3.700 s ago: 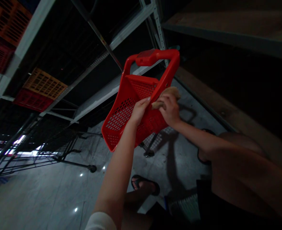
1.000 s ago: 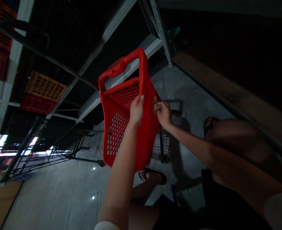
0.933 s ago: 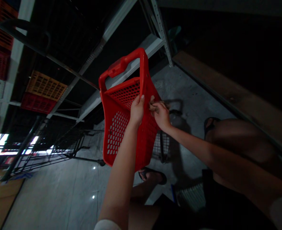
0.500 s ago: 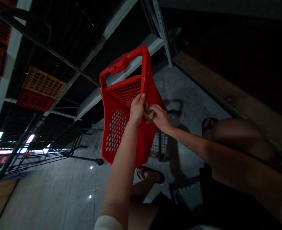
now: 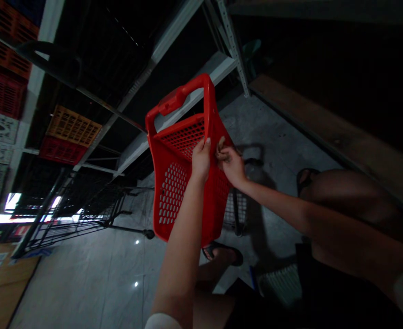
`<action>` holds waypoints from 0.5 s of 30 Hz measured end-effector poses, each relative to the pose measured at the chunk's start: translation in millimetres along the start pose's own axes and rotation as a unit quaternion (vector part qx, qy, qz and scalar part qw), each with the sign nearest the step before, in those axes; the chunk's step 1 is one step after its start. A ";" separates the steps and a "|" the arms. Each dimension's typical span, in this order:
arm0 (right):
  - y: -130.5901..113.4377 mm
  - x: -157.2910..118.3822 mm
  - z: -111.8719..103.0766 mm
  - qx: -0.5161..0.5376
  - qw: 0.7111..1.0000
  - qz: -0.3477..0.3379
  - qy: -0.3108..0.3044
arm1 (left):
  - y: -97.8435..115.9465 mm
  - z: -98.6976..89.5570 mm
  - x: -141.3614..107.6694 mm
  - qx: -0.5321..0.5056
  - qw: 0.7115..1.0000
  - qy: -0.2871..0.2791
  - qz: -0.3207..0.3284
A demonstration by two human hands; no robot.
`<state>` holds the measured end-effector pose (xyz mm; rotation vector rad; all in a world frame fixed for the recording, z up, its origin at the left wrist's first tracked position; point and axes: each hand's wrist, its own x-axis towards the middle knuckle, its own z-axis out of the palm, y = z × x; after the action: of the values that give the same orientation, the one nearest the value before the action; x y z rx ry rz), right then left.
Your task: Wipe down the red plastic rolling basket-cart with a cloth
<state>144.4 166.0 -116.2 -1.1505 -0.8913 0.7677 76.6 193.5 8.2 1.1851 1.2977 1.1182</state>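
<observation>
**Left hand (image 5: 200,160) clamps the rim of a red plastic shopping basket (image 5: 170,201) held aloft; right hand (image 5: 233,167) pinches beside it**

The left fingers wrap the basket's edge just below its handle (image 5: 206,91). The right fingers curl nearly shut at the same edge, now sitting higher and closer to the left hand than a moment earlier; whether they hold anything is too dark to tell. A wire cart (image 5: 95,214) stands on the pale floor (image 5: 85,274) beyond the left hand, and another (image 5: 237,210) sits just behind the basket. Steel shelving (image 5: 177,41) with orange crates (image 5: 74,125) lies farther out, a wooden shelf (image 5: 307,109) past the right hand, a sandal (image 5: 224,253) below.
</observation>
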 end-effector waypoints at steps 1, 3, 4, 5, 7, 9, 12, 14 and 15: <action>-7.1 -12.9 -0.6 0.000 0.999 -0.022 -0.036 | -0.1 -0.3 1.4 0.004 1.000 0.007 0.012; -18.4 -41.3 -5.0 0.000 0.993 -0.063 -0.097 | -1.0 -1.1 4.0 0.008 0.999 0.014 0.040; -22.3 -54.9 -8.5 0.000 0.990 -0.078 -0.119 | -1.6 -1.6 5.0 0.003 0.999 0.012 0.043; -24.9 -66.9 -12.4 -0.001 0.987 -0.088 -0.137 | -2.2 -2.3 5.5 -0.005 0.999 0.007 0.039; -26.3 -82.9 -19.5 -0.006 0.981 -0.097 -0.166 | -3.3 -3.9 5.4 -0.022 0.999 -0.011 0.025; -22.7 -85.2 -23.6 -0.013 0.976 -0.102 -0.191 | -4.0 -5.6 4.1 -0.023 0.999 -0.021 0.014; -9.1 -62.6 -24.2 -0.028 0.980 -0.096 -0.172 | -4.6 -6.8 2.3 -0.002 1.000 -0.015 0.021; 4.4 -35.5 -24.2 -0.047 0.991 -0.065 -0.106 | -5.2 -6.2 1.5 0.010 0.999 -0.010 0.029; 11.9 -20.7 -24.8 -0.057 0.995 -0.043 -0.069 | -5.6 -5.5 1.1 0.013 0.999 -0.010 0.032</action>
<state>156.4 140.3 -135.6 -1.1613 -1.1046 0.7390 70.8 194.1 2.9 1.2625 1.2709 1.1353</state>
